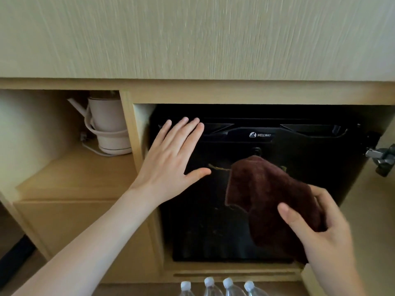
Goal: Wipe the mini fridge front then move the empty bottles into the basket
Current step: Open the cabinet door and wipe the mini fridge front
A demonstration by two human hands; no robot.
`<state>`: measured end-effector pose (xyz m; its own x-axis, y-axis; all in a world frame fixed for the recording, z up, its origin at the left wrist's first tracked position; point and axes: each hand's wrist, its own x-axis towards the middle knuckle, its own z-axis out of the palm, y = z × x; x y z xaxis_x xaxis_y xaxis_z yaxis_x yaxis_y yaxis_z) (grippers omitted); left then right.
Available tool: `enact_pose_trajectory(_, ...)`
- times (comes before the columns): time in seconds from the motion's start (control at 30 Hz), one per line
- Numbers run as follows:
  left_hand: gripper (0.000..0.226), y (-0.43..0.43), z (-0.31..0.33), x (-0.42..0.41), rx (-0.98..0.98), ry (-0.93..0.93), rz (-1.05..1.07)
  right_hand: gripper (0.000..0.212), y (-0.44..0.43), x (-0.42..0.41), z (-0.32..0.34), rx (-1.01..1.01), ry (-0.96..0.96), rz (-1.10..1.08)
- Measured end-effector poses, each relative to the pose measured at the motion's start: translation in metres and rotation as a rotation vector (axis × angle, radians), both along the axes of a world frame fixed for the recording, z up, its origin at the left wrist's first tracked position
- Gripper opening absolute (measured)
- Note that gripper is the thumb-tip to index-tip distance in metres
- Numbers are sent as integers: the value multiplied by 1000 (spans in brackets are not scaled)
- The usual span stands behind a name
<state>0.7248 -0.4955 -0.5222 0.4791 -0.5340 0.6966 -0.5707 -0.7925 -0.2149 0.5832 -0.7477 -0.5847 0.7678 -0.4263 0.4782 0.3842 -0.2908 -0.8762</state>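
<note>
While the left hand (171, 159) lies flat against the upper left of the mini fridge (213, 221), fingers straight and spread wide with the thumb stretched out to the side, the right hand (316, 229) holds a dark brown cloth (263, 189) in front of the fridge door, right of centre in the frame. The right thumb presses on the near side of the cloth and the fingers curl round behind it. The cloth's loose upper part reaches up and left over the door; whether it touches the surface cannot be told.

The mini fridge is black, with a glossy closed door, and fills the middle of the frame. It sits inside a compartment of a pale wooden cabinet (192, 91). A small white logo (260, 135) reading WELLWAY is printed near the top of the door, to the right of the left hand's fingertips.

At the bottom edge of the frame, below the fridge, the tops of four clear plastic bottles (228, 284) with white caps stand in a row, close together. Only their caps and shoulders show.

In the open compartment on the left of the frame, a white electric kettle (106, 122) stands on a wooden shelf (70, 171), its spout pointing left and its cord (92, 146) trailing beside its base. At the right edge, a metal hinge (380, 155) is fixed to the cabinet's side. A wide light wood-grain panel (192, 35) covers the upper part of the frame.
</note>
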Motion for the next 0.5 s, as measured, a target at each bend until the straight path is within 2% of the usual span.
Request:
enact_pose_trajectory(0.27, 62, -5, -16, 32, -151, -186, -76, 43, -20, -7, 31, 44, -91, -221)
enact_pose_trajectory(0.33, 56, -6, -18, 37, -214, -216, -119, 43, -25, -5, 42, -80, -82, -327)
enact_pose_trajectory(0.43, 51, -10, -21, 41, -274, -244, -155, 29, -29, 15, 51, -297, -50, -424)
enact_pose_trajectory(0.5, 50, -12, -22, 42, -307, -251, -166, 30, -24, 35, 51, -424, -41, -460)
